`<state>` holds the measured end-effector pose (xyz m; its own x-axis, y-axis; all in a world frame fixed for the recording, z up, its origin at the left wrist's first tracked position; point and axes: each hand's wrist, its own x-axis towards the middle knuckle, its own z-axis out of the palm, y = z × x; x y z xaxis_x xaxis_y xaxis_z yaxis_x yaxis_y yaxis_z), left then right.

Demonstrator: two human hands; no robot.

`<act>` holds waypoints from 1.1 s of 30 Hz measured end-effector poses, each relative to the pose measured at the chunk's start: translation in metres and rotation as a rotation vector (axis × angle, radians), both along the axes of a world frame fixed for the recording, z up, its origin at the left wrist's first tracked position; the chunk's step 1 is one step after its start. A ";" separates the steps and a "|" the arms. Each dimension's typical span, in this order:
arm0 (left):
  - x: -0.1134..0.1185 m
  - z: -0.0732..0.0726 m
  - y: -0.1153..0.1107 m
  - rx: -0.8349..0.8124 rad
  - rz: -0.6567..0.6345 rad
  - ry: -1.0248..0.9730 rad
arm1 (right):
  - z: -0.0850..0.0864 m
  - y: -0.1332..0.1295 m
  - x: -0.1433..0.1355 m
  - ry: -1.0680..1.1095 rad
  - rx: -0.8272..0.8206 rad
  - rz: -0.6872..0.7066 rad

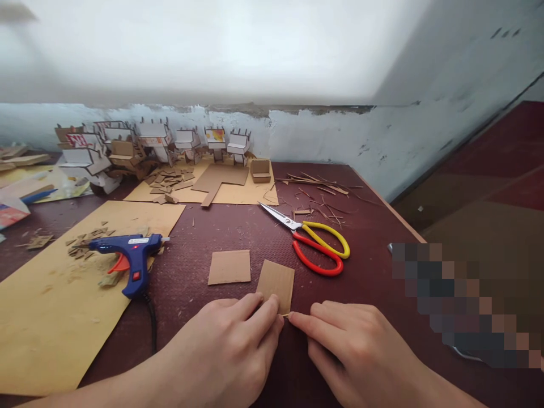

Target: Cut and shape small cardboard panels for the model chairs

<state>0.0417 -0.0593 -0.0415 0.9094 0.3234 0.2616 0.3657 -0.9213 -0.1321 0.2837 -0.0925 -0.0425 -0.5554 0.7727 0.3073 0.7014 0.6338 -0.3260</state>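
A small cardboard piece (276,281) lies tilted on the dark red table, its lower edge toward me. My left hand (242,343) has its fingers together, with the fingertips pressed on the lower left part of that piece. My right hand (351,345) touches the piece's lower right corner with the index fingertip, at a thin strip there; its other fingers are curled in. A second cardboard rectangle (230,267) lies flat just left of the first. Scissors (293,225) with one yellow and one red handle lie slightly open beyond my right hand.
A blue glue gun (138,249) with its cord rests on a yellow sheet (51,334) at the left. Small cardboard models (155,136) line the wall. Cardboard scraps (172,180) and thin strips (317,181) lie farther back. A blurred patch (459,306) covers the right side.
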 end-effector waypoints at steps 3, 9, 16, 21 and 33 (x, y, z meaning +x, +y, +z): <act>-0.001 0.001 -0.001 -0.017 -0.008 0.075 | 0.000 -0.001 -0.003 -0.044 0.096 0.028; 0.000 0.002 -0.001 -0.049 0.003 0.129 | -0.003 -0.002 -0.005 -0.103 0.190 0.035; -0.001 0.005 0.003 -0.133 0.023 0.131 | -0.003 0.003 -0.001 0.003 0.024 -0.028; -0.002 0.005 0.006 -0.194 0.029 0.096 | -0.003 0.003 -0.001 0.039 -0.006 -0.047; -0.004 0.019 0.008 -0.388 0.090 0.008 | 0.001 0.004 -0.003 0.138 -0.142 -0.063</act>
